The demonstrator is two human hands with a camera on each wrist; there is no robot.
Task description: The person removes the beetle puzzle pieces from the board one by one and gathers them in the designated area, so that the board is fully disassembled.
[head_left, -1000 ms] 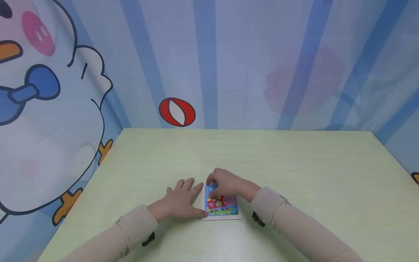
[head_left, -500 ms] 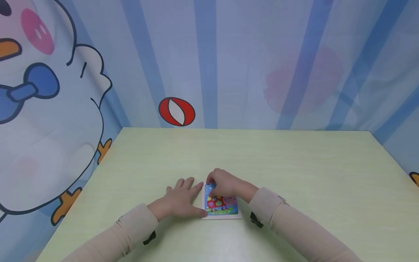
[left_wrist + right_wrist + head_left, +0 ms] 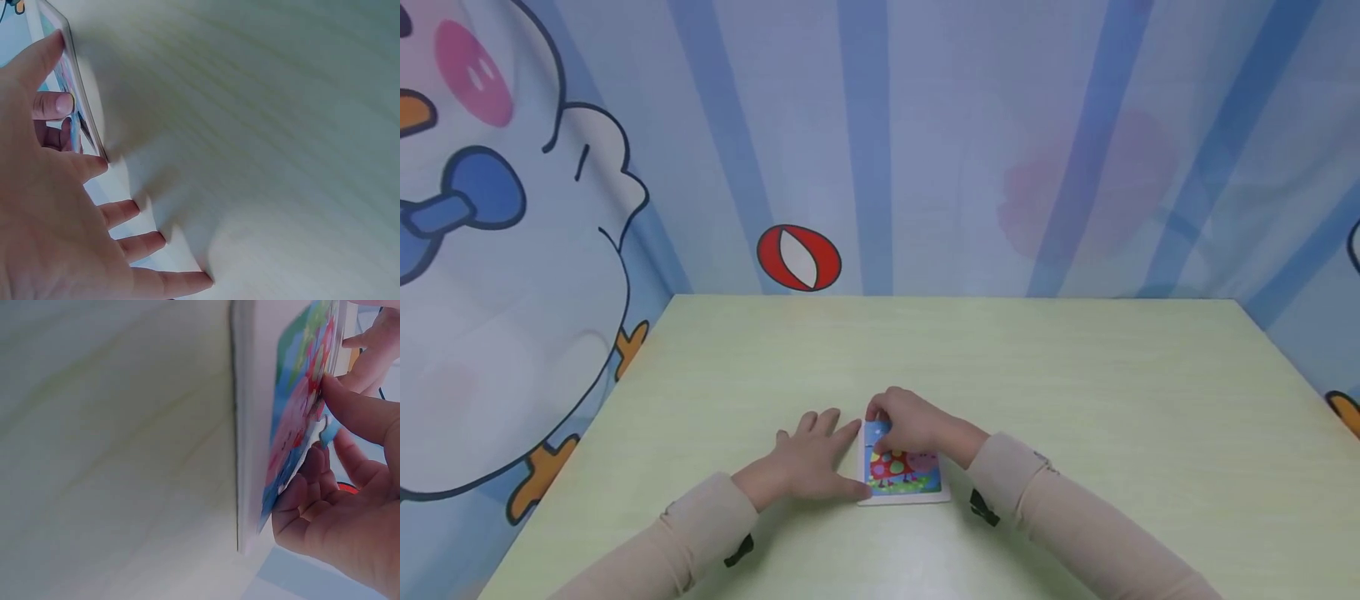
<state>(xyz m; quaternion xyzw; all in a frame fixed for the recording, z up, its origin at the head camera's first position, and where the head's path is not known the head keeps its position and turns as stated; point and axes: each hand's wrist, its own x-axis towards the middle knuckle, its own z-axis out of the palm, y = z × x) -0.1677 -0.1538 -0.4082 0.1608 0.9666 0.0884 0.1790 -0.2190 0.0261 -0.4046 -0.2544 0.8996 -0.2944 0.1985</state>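
A small jigsaw puzzle (image 3: 895, 479) with a red spotted ladybug on blue and green lies on the table in a white tray (image 3: 917, 499). My left hand (image 3: 808, 467) is spread flat at its left side, the thumb on the lower left corner and the index fingertip at the upper left edge. Over the top left part, my right hand (image 3: 910, 423) bends its fingers and thumb around a blue jigsaw piece (image 3: 329, 430), which stands tilted in the right wrist view. That hand covers much of the puzzle's upper half in the head view.
The pale green table (image 3: 1075, 375) stretches away on all sides of the puzzle. Behind it hangs a blue striped cloth (image 3: 955, 150) printed with a red and white ball (image 3: 799, 257) and a large white bird (image 3: 512, 317).
The head view has shifted slightly. Both hands keep their places at the puzzle, and a seam at its upper left shows more clearly beside the right hand's fingers.
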